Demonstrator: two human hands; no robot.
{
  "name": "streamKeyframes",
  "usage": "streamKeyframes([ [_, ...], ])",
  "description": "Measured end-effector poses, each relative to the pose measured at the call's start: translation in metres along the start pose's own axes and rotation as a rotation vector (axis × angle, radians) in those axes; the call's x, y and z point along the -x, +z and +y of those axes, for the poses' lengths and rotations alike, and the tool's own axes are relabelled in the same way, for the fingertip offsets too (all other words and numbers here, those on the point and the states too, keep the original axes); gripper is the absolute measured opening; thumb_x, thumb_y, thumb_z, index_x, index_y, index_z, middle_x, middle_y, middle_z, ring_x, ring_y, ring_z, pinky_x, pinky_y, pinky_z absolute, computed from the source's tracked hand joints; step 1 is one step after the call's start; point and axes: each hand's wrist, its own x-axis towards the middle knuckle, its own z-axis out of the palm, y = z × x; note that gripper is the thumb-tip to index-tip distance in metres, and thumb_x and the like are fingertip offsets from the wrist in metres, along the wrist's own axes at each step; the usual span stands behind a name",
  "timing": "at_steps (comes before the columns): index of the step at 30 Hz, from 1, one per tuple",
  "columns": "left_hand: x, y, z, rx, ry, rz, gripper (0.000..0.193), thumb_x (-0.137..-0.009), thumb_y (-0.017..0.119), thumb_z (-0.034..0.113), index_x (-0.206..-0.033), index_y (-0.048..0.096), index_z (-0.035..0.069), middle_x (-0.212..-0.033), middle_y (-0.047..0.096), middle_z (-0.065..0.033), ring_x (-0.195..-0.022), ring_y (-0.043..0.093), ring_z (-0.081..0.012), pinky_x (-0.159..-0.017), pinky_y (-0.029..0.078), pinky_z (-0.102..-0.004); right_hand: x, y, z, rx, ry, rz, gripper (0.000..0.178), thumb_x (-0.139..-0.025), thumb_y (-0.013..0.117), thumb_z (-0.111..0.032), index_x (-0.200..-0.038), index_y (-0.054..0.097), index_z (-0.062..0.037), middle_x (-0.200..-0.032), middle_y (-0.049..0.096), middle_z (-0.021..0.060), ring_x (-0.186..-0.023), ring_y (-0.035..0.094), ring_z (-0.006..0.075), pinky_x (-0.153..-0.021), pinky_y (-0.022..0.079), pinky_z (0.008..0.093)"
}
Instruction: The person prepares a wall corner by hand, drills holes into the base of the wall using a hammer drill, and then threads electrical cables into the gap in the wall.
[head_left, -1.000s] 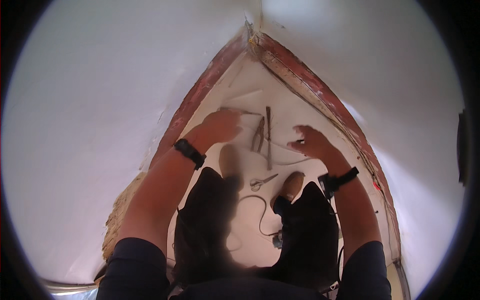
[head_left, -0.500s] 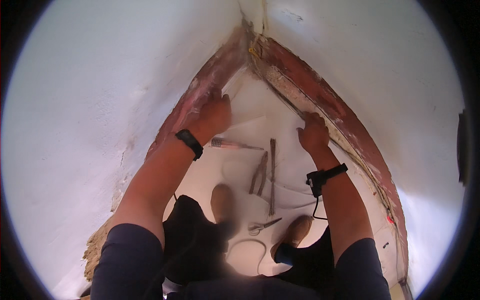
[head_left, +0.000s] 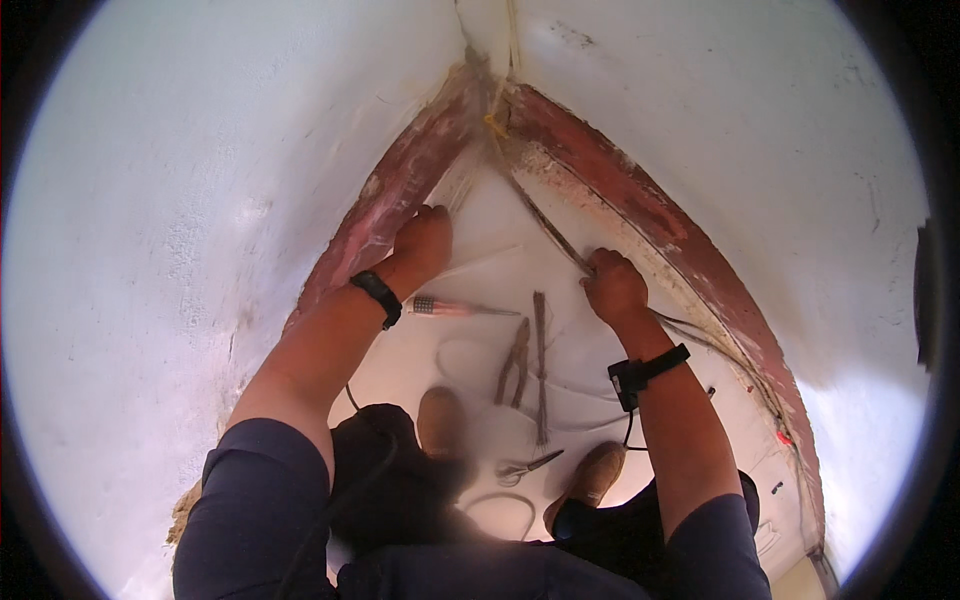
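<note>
My right hand (head_left: pixel 615 287) is closed around a bundle of cables (head_left: pixel 545 222) that runs up to the far corner. In its grip the bundle stands away from the right wall's base, and more cable trails behind the hand along that wall. My left hand (head_left: pixel 425 242) is closed beside the dark red skirting band (head_left: pixel 375 205) on the left, close to thin pale strips (head_left: pixel 458 190). Its fingertips are hidden, so whether it holds anything is unclear. On the floor between my hands lie a screwdriver (head_left: pixel 465 308), pliers (head_left: pixel 513 362) and a bundle of thin wires (head_left: pixel 541 370).
White walls (head_left: pixel 760 170) meet at the far corner, where a yellow tie (head_left: pixel 494 125) sits on the cables. Scissors (head_left: pixel 528 468) lie near my shoes (head_left: pixel 597 474). A loose pale cable (head_left: pixel 505 498) curves over the floor. A red connector (head_left: pixel 783 438) shows by the right wall.
My right hand has drawn the cable bundle leftward, off the right wall's base. My left hand stays by the left skirting, a little lower in the picture. The view has shifted slightly.
</note>
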Motion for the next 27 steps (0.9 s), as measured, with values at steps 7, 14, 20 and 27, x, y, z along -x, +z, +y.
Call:
streamKeyframes([
  [7,0.005,-0.003,0.000,0.104,0.009,-0.023,0.024,-0.077,0.061,0.010,-0.097,0.059,-0.004,-0.098,0.063,-0.0251,-0.092,0.063,-0.0427,-0.081,0.051,-0.0490,-0.007,0.009,0.000,0.114,0.043,-0.071,0.026,-0.082,0.063,-0.027,-0.098,0.065,-0.0059,-0.110,0.063,0.0165,-0.104,0.061,0.0354,-0.087,0.051,0.0448],
  [14,0.012,-0.010,0.003,0.196,-0.039,-0.013,0.029,-0.078,0.064,0.016,-0.098,0.055,-0.003,-0.094,0.065,-0.0245,-0.086,0.067,-0.0404,-0.075,0.055,-0.0466,0.013,-0.030,-0.007,-0.191,-0.107,-0.277,0.030,-0.077,0.061,-0.027,-0.096,0.065,-0.0037,-0.088,0.068,0.0185,-0.085,0.066,0.0348,-0.079,0.052,0.0444],
  [20,0.003,0.001,0.004,0.309,-0.032,0.196,0.031,-0.081,0.064,0.020,-0.098,0.053,-0.003,-0.090,0.064,-0.0252,-0.083,0.065,-0.0431,-0.074,0.055,-0.0476,0.023,-0.065,-0.003,-0.524,-0.060,-0.583,0.032,-0.076,0.064,-0.028,-0.098,0.068,-0.0043,-0.081,0.069,0.0117,-0.074,0.065,0.0219,-0.070,0.051,0.0347],
  [27,-0.024,0.000,0.003,0.060,0.074,0.204,0.017,-0.077,0.062,0.008,-0.092,0.061,0.000,-0.087,0.064,-0.0242,-0.081,0.065,-0.0391,-0.070,0.054,-0.0474,0.034,-0.073,0.001,-0.600,-0.039,-0.577,0.030,-0.076,0.066,-0.027,-0.094,0.069,-0.0035,-0.078,0.067,0.0086,-0.071,0.060,0.0170,-0.069,0.049,0.0312],
])
